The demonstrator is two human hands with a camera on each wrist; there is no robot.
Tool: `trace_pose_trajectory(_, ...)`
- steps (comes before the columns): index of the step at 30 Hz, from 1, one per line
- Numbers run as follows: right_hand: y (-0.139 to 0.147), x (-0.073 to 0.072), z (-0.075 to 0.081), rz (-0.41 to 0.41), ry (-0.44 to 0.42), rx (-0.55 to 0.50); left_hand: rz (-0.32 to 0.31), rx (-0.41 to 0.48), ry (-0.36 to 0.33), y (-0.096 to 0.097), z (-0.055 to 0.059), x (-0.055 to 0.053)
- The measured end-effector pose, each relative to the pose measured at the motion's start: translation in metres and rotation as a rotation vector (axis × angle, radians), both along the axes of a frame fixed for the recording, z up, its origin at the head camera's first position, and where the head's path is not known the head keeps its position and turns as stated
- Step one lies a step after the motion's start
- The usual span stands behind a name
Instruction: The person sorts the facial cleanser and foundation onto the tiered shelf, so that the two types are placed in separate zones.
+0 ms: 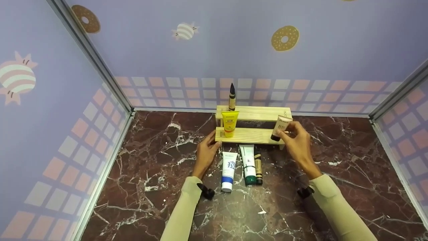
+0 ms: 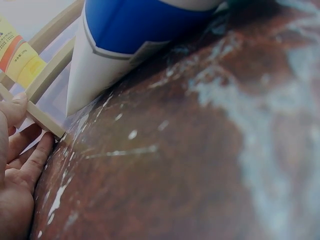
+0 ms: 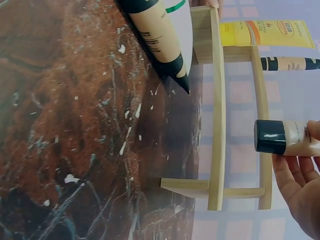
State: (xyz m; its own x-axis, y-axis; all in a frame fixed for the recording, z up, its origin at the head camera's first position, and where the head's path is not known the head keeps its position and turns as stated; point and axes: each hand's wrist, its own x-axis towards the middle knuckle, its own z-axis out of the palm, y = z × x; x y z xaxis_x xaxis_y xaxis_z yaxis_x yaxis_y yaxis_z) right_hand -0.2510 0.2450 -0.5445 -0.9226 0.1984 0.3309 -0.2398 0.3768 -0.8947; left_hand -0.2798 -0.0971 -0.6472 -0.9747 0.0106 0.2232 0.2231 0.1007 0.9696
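A small two-step wooden rack point(image 1: 254, 133) stands by the back wall. My left hand point(image 1: 205, 154) holds its lower left end; in the left wrist view the thumb point(image 2: 17, 106) lies on the slat and the fingers against the side. With my right hand point(image 1: 298, 142) I pinch a beige BB cream tube point(image 1: 281, 126), dark cap down and slightly tilted, over the right part of the rack. From the right wrist view, the tube's dark cap point(image 3: 270, 136) appears apart from the lower slat. A yellow tube point(image 1: 230, 123) is upright on the lower step, a black-and-gold tube point(image 1: 232, 97) on the upper.
On the marbled surface before the rack lie a white-and-blue tube point(image 1: 229, 172), a white tube with a green cap point(image 1: 248, 164) and a black-and-gold tube point(image 1: 258, 168). Patterned panels point(image 1: 200, 60) enclose the back and both sides.
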Motion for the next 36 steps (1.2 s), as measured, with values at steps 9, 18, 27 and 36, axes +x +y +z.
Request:
trace_pose_trajectory(9, -0.01, -0.013, 0.008, -0.014, 0.008, -0.028, -0.005, -0.001, -0.006, -0.001, 0.001, 0.0)
trace_pose_trajectory(18, -0.019, -0.028, 0.018, 0.006, 0.013, -0.111, 0.005, 0.007, -0.006, -0.001, 0.0, -0.001)
trace_pose_trajectory(27, -0.022, -0.032, 0.022, 0.067, 0.009, -0.136, 0.009, 0.012, -0.008, 0.001, -0.001, -0.001)
trace_pose_trajectory(36, -0.026, -0.036, 0.026, 0.089, 0.018, -0.141, 0.001, 0.012, 0.011, 0.001, 0.002, -0.001)
